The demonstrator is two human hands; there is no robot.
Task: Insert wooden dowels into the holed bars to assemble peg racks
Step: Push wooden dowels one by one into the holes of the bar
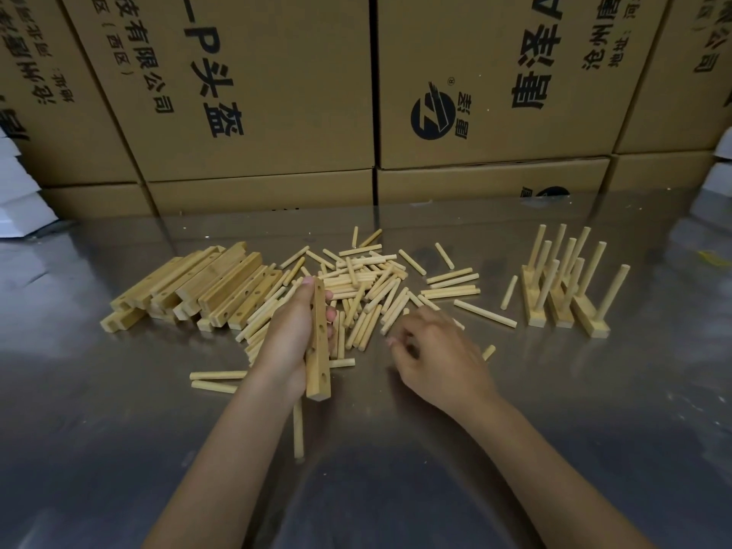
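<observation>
My left hand (pixel 287 338) grips a holed wooden bar (pixel 319 342), held lengthwise pointing away from me, its holes facing right and empty. My right hand (pixel 435 354) hovers low over the near edge of the loose dowel pile (pixel 368 287), fingers curled downward and blurred; whether it holds a dowel cannot be told. A stack of holed bars (pixel 206 287) lies left of the pile. Three assembled peg racks (pixel 562 287) stand upright at the right, dowels pointing up.
The work surface is a shiny metal table (pixel 554 410). Stray dowels lie near my left arm (pixel 218 376) and under it (pixel 298 431). A wall of printed cardboard boxes (pixel 277 93) closes off the back. White foam pieces (pixel 20 192) sit at the far left.
</observation>
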